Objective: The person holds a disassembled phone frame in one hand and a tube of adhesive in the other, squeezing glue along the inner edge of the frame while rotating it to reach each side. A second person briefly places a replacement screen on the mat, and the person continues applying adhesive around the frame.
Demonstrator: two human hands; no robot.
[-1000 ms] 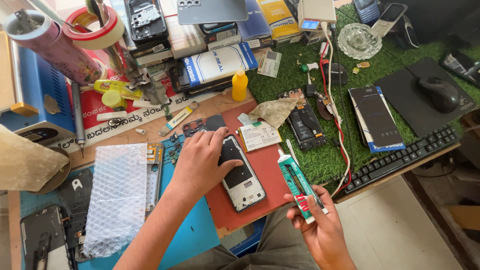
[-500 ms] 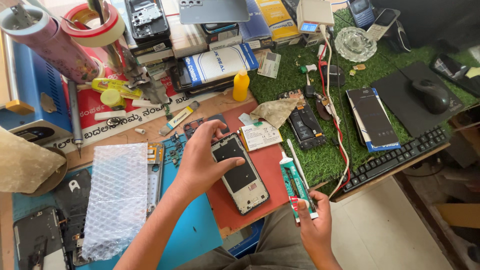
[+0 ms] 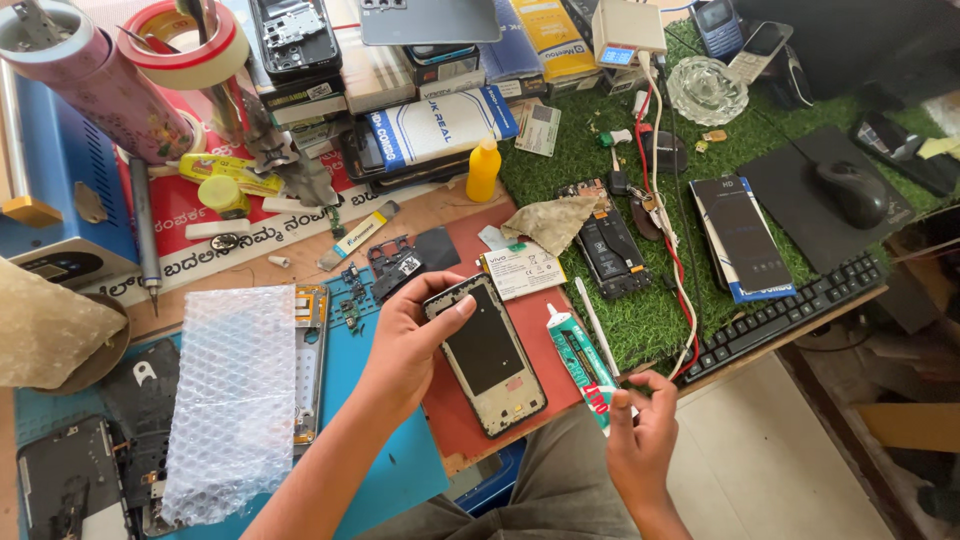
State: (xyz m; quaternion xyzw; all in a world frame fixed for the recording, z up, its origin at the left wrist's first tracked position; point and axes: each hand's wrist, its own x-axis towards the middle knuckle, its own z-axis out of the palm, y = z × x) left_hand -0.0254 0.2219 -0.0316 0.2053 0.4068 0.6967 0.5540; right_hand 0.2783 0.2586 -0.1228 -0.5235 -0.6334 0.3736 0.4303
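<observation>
Single head view, looking steeply down from above onto cluttered repair bench; red work mat [image 3: 480, 400] near frame centre, close range; keyboard [image 3: 790, 315] right of mat, floor beyond.

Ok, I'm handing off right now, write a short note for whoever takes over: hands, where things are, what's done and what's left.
Left hand: grips the top of the opened phone frame, which lies on the red mat.
Right hand: at the lower end of the glue tube, fingers pinched at it; tube lies right of the frame.
Done: phone opened, its cavity bare; loose battery lies above it.
Left: no glue visible on the frame yet.
</observation>
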